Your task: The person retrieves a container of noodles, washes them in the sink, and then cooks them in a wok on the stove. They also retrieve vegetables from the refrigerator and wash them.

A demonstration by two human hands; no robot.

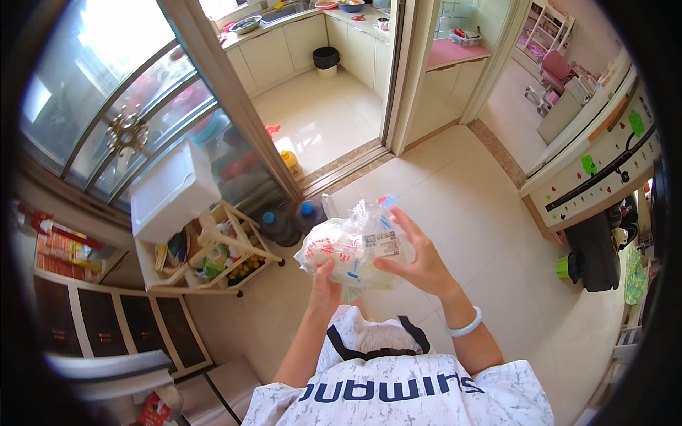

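A crinkled, translucent plastic bag (346, 253) with red and blue print is held up in front of my chest; its contents are pale and cannot be made out. My left hand (326, 287) grips the bag's lower left part, with the thumb lying on its front. On the right side, my right hand (413, 255) has its thumb and fingers spread around the bag's edge, thumb against the plastic. A pale bangle circles my right wrist. Just beyond the bag, large water bottles with blue caps (306, 209) stand on the floor.
At left, a wheeled rack (234, 250) holds produce and a white lidded box (173, 191). Ahead, a sliding glass door (256, 133) stands beside the kitchen opening, with a yellow bottle (290, 162) near its track. A black-lined bin (326, 58) sits by the cabinets. Dark drawers (101, 322) are lower left.
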